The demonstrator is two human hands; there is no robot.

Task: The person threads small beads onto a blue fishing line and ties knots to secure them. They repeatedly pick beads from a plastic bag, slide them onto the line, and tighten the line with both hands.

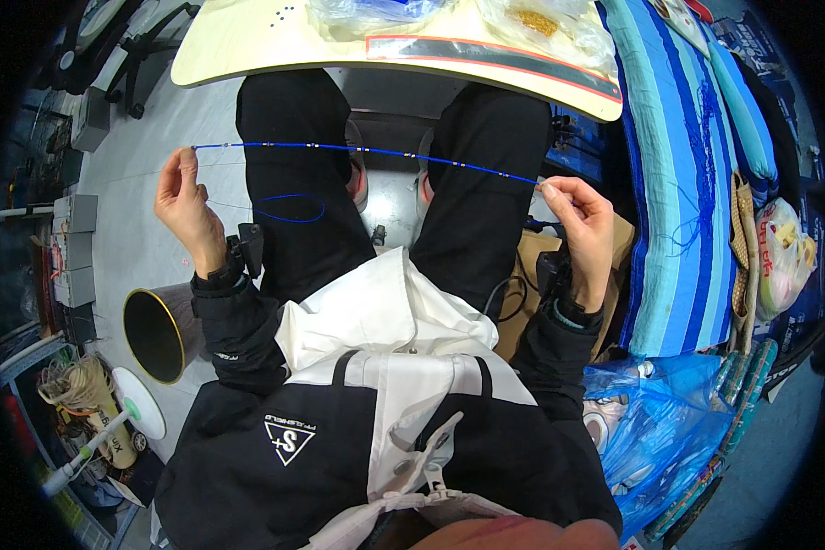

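A thin blue beaded cord (pixel 385 153) with small pale and gold-coloured beads stretches nearly straight across my lap, above my black-trousered knees. Its left end is pinched between the thumb and fingers of my left hand (pixel 189 202). At the other end, my right hand (pixel 582 225) grips the cord between thumb and forefinger. A loose loop of blue thread (pixel 293 209) hangs below my left hand, over my left thigh. Both hands are raised and wide apart, with nothing else seen in them.
Ahead is a cream table (pixel 247 46) with plastic bags and a small pile of gold-coloured beads (pixel 536 23). Blue threads (pixel 703 174) lie on a striped blue cushion (pixel 674 275) at right. A dark bin (pixel 156 335) stands at left, a blue plastic bag (pixel 669 440) at lower right.
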